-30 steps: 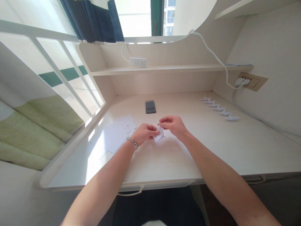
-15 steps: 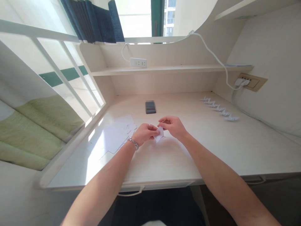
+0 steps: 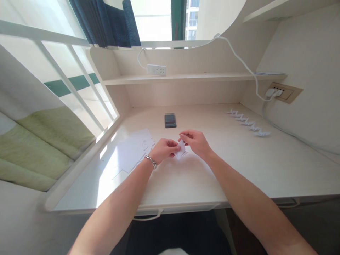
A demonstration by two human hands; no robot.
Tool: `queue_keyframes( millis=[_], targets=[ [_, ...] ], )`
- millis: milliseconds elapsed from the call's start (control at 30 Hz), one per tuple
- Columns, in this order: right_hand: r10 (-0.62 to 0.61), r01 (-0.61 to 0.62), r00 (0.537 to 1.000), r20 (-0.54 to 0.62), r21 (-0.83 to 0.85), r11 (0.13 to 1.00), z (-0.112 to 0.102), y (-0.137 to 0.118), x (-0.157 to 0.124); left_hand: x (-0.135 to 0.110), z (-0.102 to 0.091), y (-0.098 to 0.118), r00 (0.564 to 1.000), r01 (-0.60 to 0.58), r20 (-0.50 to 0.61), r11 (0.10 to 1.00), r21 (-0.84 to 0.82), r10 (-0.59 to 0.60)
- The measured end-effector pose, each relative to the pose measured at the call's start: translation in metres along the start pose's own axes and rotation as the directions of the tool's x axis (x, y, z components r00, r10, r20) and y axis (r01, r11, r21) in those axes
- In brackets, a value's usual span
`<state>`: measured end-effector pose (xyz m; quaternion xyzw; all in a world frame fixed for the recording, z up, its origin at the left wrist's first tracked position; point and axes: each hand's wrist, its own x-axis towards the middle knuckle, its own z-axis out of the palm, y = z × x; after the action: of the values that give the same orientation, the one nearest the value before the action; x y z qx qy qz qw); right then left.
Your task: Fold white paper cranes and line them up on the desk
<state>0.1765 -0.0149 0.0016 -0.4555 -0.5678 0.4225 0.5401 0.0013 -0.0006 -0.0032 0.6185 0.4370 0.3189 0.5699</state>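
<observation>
A small piece of folded white paper (image 3: 181, 151) is held just above the desk, in the middle of the view. My left hand (image 3: 165, 148), with a ring and a chain bracelet, pinches it from the left between thumb and fingers. My right hand (image 3: 196, 141) is closed at its upper tip, thumb and forefinger pinching the point of the paper. The lower part of the paper hangs free below the fingers. Several folded white paper cranes (image 3: 248, 123) stand in a slanting row on the right side of the desk.
White paper sheets (image 3: 134, 148) and cut pieces lie left of my hands, partly in sunlight. A small dark box-like object (image 3: 170, 120), partly blurred, sits behind my hands. A power strip (image 3: 156, 69) is on the shelf (image 3: 186, 78). A white cable (image 3: 240, 62) runs to the wall socket (image 3: 288, 92).
Both hands keep their places on the paper. The fingers of my right hand have shifted slightly at its upper tip, and the paper is turned a little.
</observation>
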Motion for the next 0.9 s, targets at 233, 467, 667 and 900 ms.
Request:
queue_keyframes(
  millis=[233,467,667,900],
  targets=[
    [0.152,-0.154,0.982,0.112,0.005,0.988,0.003,-0.007,-0.004,0.001,0.002,0.004,0.978,-0.097,-0.189,0.995,-0.039,0.088],
    [0.111,-0.112,0.994,0.006,0.07,0.991,0.005,-0.011,-0.005,-0.002,0.006,0.007,0.985,-0.157,-0.119,0.943,-0.294,0.127],
    [0.121,-0.121,0.993,0.001,0.102,0.987,0.006,-0.006,-0.003,-0.002,0.007,0.007,0.983,-0.146,-0.14,0.964,-0.223,0.117],
    [0.112,-0.1,0.992,-0.065,0.168,0.981,0.007,-0.002,-0.001,-0.004,0.006,0.008,0.985,-0.173,-0.059,0.97,-0.172,0.165]
  ],
)
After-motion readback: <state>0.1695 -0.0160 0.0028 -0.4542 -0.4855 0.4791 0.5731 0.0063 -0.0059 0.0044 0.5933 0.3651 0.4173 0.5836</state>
